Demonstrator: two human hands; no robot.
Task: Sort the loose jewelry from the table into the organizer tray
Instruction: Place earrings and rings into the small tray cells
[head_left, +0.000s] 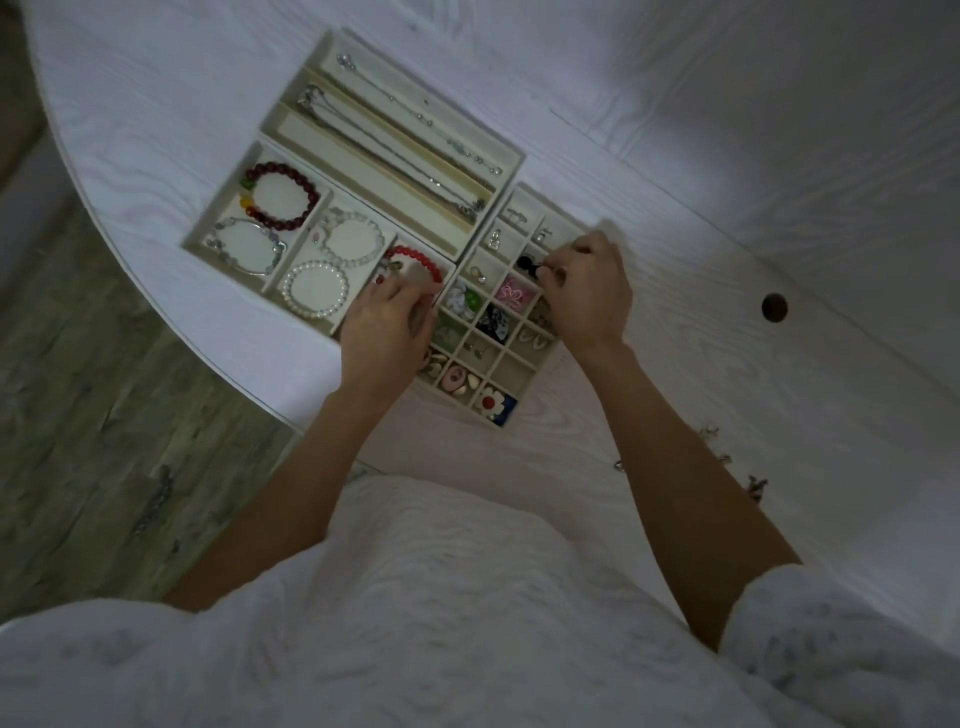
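The right hand (587, 291) pinches a small black piece (531, 265) over a cell of the grid tray (511, 364), while the left hand (387, 332), fingers curled, grips a red bracelet (415, 260) in the adjoining bracelet tray (208, 228). Loose jewelry (727, 460) lies on the white table (675, 156) beside the right forearm.
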